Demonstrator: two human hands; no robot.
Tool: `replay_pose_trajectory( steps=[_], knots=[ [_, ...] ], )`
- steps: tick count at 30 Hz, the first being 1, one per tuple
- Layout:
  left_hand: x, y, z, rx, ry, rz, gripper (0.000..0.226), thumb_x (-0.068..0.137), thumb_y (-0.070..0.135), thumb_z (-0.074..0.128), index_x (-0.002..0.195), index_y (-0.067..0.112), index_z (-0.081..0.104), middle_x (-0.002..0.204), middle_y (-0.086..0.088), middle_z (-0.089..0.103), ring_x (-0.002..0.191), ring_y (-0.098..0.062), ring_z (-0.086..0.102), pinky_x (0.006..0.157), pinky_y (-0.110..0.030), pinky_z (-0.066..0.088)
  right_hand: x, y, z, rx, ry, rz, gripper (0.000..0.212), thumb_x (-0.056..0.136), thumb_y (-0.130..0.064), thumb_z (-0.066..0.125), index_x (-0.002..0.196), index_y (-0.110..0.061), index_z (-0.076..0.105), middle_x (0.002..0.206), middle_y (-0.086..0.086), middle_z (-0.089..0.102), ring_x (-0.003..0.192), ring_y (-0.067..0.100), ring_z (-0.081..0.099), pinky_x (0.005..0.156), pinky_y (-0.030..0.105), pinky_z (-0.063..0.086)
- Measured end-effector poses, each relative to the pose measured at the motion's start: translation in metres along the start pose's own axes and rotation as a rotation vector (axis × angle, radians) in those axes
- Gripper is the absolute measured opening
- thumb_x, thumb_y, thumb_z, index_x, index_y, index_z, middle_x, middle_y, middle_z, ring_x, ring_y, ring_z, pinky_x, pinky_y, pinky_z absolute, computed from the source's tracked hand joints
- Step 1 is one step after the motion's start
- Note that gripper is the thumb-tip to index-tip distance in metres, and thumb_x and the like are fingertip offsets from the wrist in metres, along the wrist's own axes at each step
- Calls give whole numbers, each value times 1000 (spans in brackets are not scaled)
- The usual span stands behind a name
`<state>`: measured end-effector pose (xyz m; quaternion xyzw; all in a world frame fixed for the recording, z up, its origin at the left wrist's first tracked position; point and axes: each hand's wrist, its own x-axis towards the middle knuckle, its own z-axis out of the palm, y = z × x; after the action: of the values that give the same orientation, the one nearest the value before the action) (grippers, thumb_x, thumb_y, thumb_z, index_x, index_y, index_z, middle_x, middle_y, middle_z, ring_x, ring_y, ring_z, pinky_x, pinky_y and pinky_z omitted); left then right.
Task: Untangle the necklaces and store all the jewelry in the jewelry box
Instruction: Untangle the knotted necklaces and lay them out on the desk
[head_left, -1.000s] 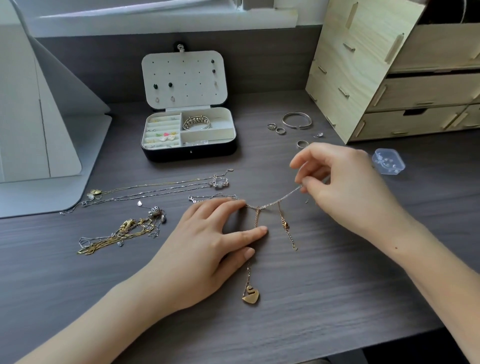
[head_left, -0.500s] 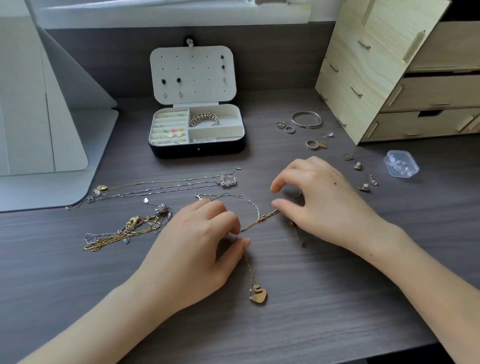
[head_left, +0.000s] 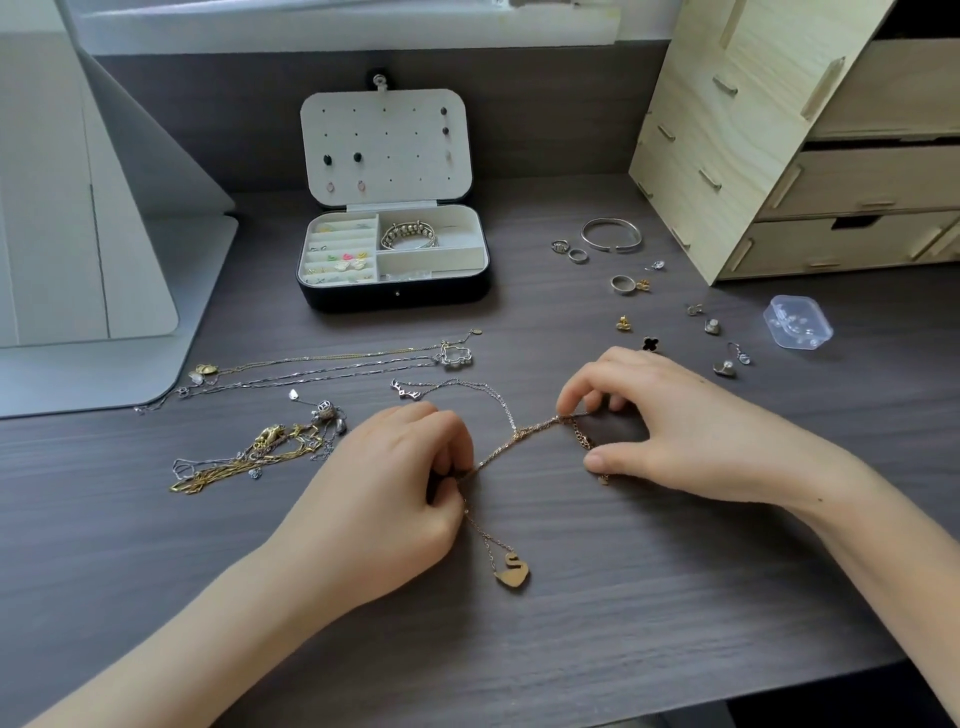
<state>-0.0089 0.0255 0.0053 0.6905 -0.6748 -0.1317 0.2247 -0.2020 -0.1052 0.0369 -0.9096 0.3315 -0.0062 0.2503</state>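
**Chain pinched taut between two hands, box well behind**

Dark wood-grain desk carrying everything. Pale wooden drawer unit at the far right; grey folded stand at the far left. Open jewelry box at the back centre, lid up, a bracelet already in one compartment, small earrings in the slotted rows.

Left hand curled low on the desk, fingertips closed on the near-left end of a rose-gold necklace. Right hand opposite, thumb and forefinger closed on the far-right end of the same stretch, other fingers loosely spread. Long axis of that stretch running diagonally, from near-left up to far-right, straight between the two pinches. Swan pendant trailing off toward the near edge, below the left hand and closer to it. Thin silver chain looping in from the left and crossing the rose-gold one about midway, seemingly the snag; slightly nearer the right hand.

Probably mid-untangling, storing hardly begun for the necklaces. Left of the hands: two straightened chains and a gold-and-silver knot. Right: bangle, rings, loose earrings, clear plastic case.
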Motion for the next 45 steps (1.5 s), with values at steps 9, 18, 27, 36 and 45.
replay_pose_trajectory(
  steps=[9,18,27,36,45],
  knots=[
    [5,-2,-8,69,52,-42,23,60,13,40,75,15,57,74,5,50,69,-18,47,57,-20,35,-10,2,5,-65,139,25,13,79,-29,69,71,-33,59,82,-12,52,78,-2,43,67,18,31],
    [-30,17,1,169,35,67,38,74,57,50,83,20,52,82,7,44,74,-14,40,66,-22,28,-31,0,3,-231,85,42,12,89,-26,57,77,-26,57,81,-13,49,89,10,44,74,22,30],
    [-30,22,3,215,-82,212,30,86,45,42,100,23,55,85,6,52,75,-19,55,61,-31,50,-48,0,-16,-343,-81,69,13,86,-35,60,75,-30,54,79,-14,53,81,3,42,71,21,32],
    [-18,21,6,247,-117,304,22,89,32,35,80,17,48,73,5,50,61,-17,51,59,-24,36,-4,-7,-2,-53,86,-60,7,80,-31,69,84,-27,63,71,-10,59,64,-1,48,60,17,36],
    [15,18,-34,-107,100,-6,20,92,23,48,74,32,46,61,12,57,64,2,53,58,-8,38,9,1,1,-1,-40,-92,10,87,-28,61,77,-28,60,76,-12,59,66,-4,49,61,8,36]
  ],
)
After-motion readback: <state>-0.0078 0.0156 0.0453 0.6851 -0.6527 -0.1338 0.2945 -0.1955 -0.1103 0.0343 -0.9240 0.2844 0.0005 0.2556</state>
